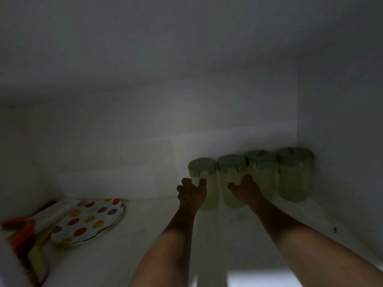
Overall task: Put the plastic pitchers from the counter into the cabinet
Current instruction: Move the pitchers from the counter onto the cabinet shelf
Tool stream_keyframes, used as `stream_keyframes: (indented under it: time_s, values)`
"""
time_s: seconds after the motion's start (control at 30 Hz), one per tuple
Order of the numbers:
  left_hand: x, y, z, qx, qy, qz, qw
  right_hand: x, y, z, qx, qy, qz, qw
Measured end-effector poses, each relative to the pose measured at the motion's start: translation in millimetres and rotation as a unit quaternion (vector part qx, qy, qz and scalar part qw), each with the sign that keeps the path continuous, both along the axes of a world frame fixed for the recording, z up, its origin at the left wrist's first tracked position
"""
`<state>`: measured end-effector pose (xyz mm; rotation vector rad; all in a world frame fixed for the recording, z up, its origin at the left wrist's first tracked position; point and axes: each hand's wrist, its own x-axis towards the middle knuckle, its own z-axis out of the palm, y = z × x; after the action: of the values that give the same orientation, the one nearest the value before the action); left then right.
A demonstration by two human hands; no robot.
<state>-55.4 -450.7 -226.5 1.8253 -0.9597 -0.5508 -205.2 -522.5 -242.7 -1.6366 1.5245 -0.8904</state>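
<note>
Several pale green plastic pitchers with darker lids stand in a row against the back wall of the dim white cabinet. My left hand (191,193) is wrapped around the leftmost pitcher (208,183). My right hand (244,189) grips the second pitcher (231,172) beside it. Two more pitchers (262,175) (294,177) stand to the right, close to the cabinet's right wall, untouched. Both held pitchers are upright and seem to rest on the shelf (165,235).
A plate with coloured polka dots (89,221) lies at the left of the shelf. Beside it is a pile with a red object (19,228) and flat packages. The cabinet's right side wall (339,121) is just past the last pitcher.
</note>
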Motion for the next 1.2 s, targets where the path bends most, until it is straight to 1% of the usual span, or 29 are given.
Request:
stream_keyframes:
  time_s: [0.1, 0.17, 0.23, 0.37, 0.4, 0.47, 0.5, 0.63, 0.77, 0.87, 0.93, 1.03, 1.2]
  values:
    - [4, 33, 9, -0.012, -0.022, -0.004, 1.000, -2, 23, 7, -0.044, 0.031, -0.036, 0.998]
    - [5, 63, 17, -0.020, -0.032, -0.018, 0.999, -1, 46, 14, -0.074, 0.032, -0.046, 0.996]
    - [7, 97, 24, -0.018, -0.042, -0.038, 0.998, 2, 73, 24, -0.099, 0.017, -0.031, 0.994]
    - [12, 188, 39, -0.013, -0.049, -0.073, 0.996, 22, 149, 46, -0.122, 0.041, 0.014, 0.992]
    - [15, 214, 42, -0.018, -0.059, -0.079, 0.995, 30, 173, 51, -0.144, 0.037, 0.026, 0.989]
    - [24, 269, 47, -0.026, -0.065, -0.081, 0.994, 49, 230, 58, -0.170, -0.003, 0.053, 0.984]
    - [30, 298, 50, -0.024, -0.057, -0.084, 0.995, 59, 259, 60, -0.179, -0.028, 0.065, 0.981]
    - [60, 415, 59, 0.012, -0.021, -0.084, 0.996, 112, 378, 70, -0.252, -0.070, 0.111, 0.959]
    - [102, 531, 64, 0.026, -0.031, -0.002, 0.999, 169, 497, 78, -0.315, -0.130, 0.179, 0.923]
    - [139, 615, 66, 0.038, -0.040, 0.092, 0.994, 218, 565, 79, -0.316, -0.156, 0.255, 0.900]
    - [165, 678, 62, 0.046, -0.043, 0.157, 0.986, 254, 613, 76, -0.312, -0.152, 0.318, 0.882]
    - [199, 767, 47, 0.052, -0.038, 0.253, 0.965, 305, 684, 61, -0.286, -0.120, 0.421, 0.852]
    - [253, 892, 12, 0.058, -0.018, 0.398, 0.915, 394, 787, 18, -0.204, -0.090, 0.559, 0.798]
